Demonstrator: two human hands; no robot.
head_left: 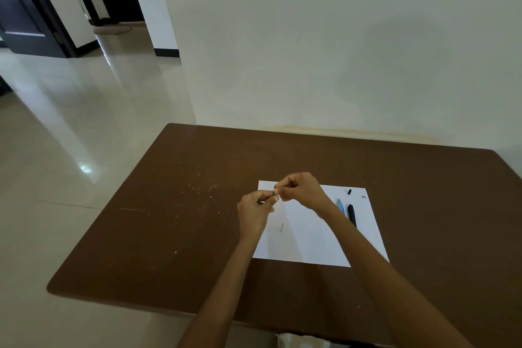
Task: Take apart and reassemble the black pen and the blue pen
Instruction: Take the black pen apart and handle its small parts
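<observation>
Left hand (pixel 255 207): fingers pinch a tiny dark part (pixel 274 193), mostly hidden.
Right hand (pixel 300 189): pinches the same part.
Blue pen (pixel 341 205): partly behind the right wrist.

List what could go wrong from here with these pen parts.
1. Both hands, left and right, pinch a tiny part in the air above the paper; if it slips it may bounce off onto the brown table.
2. The small black piece and the grey bit lie loose near the paper's far edge; the right forearm could sweep them away.
3. The thin dark rod under the hands is easily overlooked.
</observation>
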